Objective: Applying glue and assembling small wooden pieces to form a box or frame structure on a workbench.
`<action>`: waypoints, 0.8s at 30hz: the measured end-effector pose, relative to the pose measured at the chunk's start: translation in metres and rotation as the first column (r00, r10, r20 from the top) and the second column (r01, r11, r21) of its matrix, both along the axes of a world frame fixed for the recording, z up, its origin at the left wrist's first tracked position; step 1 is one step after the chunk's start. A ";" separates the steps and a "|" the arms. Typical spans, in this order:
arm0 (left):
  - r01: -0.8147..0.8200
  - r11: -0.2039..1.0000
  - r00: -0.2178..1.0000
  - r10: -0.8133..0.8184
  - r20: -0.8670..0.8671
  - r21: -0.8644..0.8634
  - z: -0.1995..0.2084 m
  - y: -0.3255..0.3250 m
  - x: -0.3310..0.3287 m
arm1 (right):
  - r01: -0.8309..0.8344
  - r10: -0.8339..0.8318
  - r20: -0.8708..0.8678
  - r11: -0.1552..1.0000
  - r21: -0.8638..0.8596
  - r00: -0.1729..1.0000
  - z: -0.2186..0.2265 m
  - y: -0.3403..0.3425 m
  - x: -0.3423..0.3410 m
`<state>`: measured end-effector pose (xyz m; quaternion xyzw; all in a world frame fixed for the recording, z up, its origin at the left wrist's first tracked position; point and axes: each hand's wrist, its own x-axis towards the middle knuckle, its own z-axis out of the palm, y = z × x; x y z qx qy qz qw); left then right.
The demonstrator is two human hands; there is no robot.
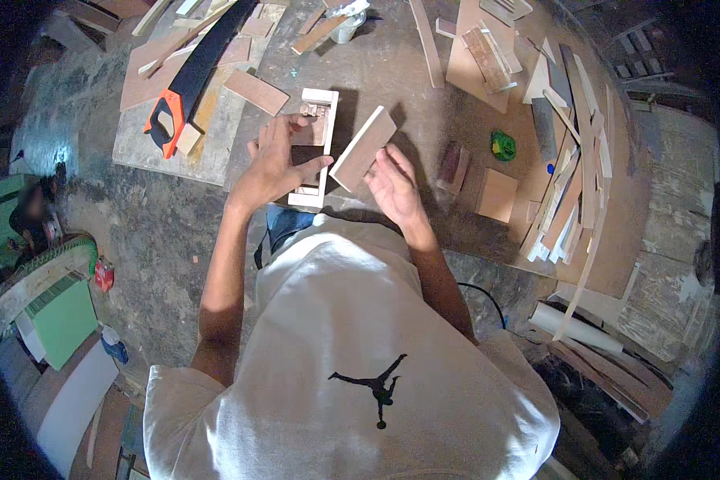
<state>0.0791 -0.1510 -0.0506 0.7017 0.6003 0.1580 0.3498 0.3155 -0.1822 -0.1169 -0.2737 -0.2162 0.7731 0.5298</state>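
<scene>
My left hand [272, 164] is closed on a small wooden frame [328, 128], with the thumb on its near-right side and the fingers on the far part. Pale strips form the frame's edges, and it lies at the table's near edge. My right hand [394, 184] grips a flat rectangular wooden board [366, 150] with a brown face and a pale edge. The board is tilted, just right of the frame and apart from it. A loose brown board [256, 92] lies beyond my left hand.
A handsaw [186, 100] with an orange and black handle lies at the left among wood offcuts. A whitish cup [348, 30] stands at the back. To the right are a green tape measure [502, 146], a square wood piece [498, 194] and a pile of long strips [572, 184].
</scene>
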 end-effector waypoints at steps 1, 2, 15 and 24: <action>-0.001 1.000 1.000 0.001 0.000 0.001 0.001 0.000 0.000 | 0.036 -0.036 0.001 0.999 0.020 0.999 0.001 0.000 0.003; -0.010 1.000 1.000 0.010 0.004 -0.017 0.002 -0.001 0.001 | 0.035 -0.035 0.002 0.999 0.022 0.999 -0.005 0.002 0.009; -0.005 0.999 0.999 0.007 0.052 -0.032 -0.001 0.000 -0.003 | -0.127 -0.366 0.929 0.926 0.356 -0.062 0.002 0.050 0.072; 0.004 1.000 0.999 -0.003 0.048 -0.021 -0.001 -0.002 -0.004 | -0.517 -0.618 0.546 0.782 0.349 -0.566 0.019 0.073 0.073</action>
